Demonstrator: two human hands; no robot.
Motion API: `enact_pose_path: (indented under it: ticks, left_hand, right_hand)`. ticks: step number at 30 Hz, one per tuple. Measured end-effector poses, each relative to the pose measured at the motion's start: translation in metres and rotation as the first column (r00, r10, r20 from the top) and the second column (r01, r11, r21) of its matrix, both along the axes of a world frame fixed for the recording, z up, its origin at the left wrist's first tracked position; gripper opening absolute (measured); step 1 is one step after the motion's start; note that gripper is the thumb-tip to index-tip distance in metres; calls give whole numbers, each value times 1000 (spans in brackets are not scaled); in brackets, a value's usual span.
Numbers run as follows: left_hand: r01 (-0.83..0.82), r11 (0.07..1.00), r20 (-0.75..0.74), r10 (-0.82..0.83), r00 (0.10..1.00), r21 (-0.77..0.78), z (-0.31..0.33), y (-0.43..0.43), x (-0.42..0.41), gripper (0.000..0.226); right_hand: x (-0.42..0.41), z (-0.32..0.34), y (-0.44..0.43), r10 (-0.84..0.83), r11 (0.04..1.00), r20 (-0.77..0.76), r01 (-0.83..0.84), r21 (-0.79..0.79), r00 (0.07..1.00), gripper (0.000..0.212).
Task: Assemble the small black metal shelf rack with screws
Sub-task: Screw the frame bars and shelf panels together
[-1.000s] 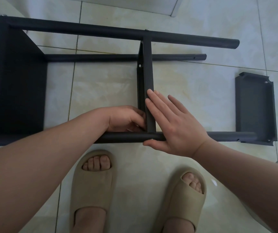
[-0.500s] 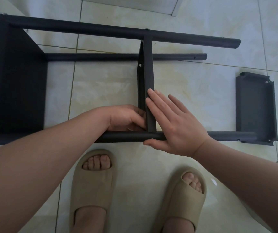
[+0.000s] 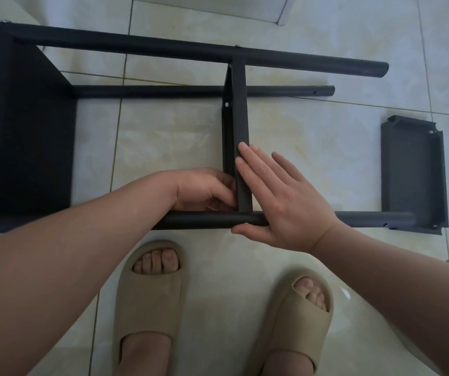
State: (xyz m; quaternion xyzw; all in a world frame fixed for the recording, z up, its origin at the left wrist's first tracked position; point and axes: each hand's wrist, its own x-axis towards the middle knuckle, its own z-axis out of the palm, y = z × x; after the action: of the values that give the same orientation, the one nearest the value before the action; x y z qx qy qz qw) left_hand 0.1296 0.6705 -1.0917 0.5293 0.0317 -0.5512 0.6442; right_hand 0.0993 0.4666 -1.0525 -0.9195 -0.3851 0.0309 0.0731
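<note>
The black metal rack lies on its side on the tiled floor, with its long tubes running left to right; the near tube (image 3: 353,219) crosses in front of me. The middle shelf (image 3: 239,118) stands on edge between the far tube (image 3: 163,47) and the near tube. My left hand (image 3: 204,189) is curled against the shelf's left flange at the near corner, with its fingertips hidden behind the metal. My right hand (image 3: 280,202) lies flat on the shelf's right side, fingers straight, thumb under the near tube. A silver screw head (image 3: 226,104) shows on the flange.
A loose black shelf panel (image 3: 413,172) lies flat at the right, touching the near tube's end. The rack's end shelf (image 3: 28,137) is fixed at the left. My feet in beige sandals (image 3: 150,294) stand just in front of the near tube.
</note>
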Motion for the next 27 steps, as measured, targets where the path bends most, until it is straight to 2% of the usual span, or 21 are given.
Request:
enact_pose_path:
  ticks: [3, 5, 10, 15, 19, 22, 27]
  left_hand:
    - [16, 1000, -24, -16, 1000, -13, 0, 0, -1, 19]
    - [51, 998, 3, -51, 999, 36, -1, 1, -1, 20]
    - [-4, 996, 16, 2, 1000, 85, -6, 1, -3, 19]
    - [-1, 999, 4, 1, 1000, 37, -6, 2, -2, 37]
    - [-34, 999, -35, 33, 999, -14, -3, 1, -1, 14]
    - [-18, 1000, -48, 18, 999, -13, -3, 0, 0, 11]
    - [40, 990, 63, -49, 997, 136, -5, 1, -2, 14]
  right_hand:
    - [0, 0, 0, 1, 1000, -4, -1, -3, 1000, 97]
    - [0, 0, 0, 0, 1000, -4, 0, -1, 1000, 97]
    - [0, 0, 0, 3, 1000, 1, -3, 9, 1000, 96]
    - [1, 1, 0, 4, 1000, -4, -4, 5, 1000, 96]
    - [1, 1, -1, 1, 1000, -7, -1, -6, 1000, 97]
    - [0, 1, 0, 2, 1000, -14, -2, -8, 1000, 97]
    - [0, 1, 0, 2, 1000, -11, -2, -3, 1000, 96]
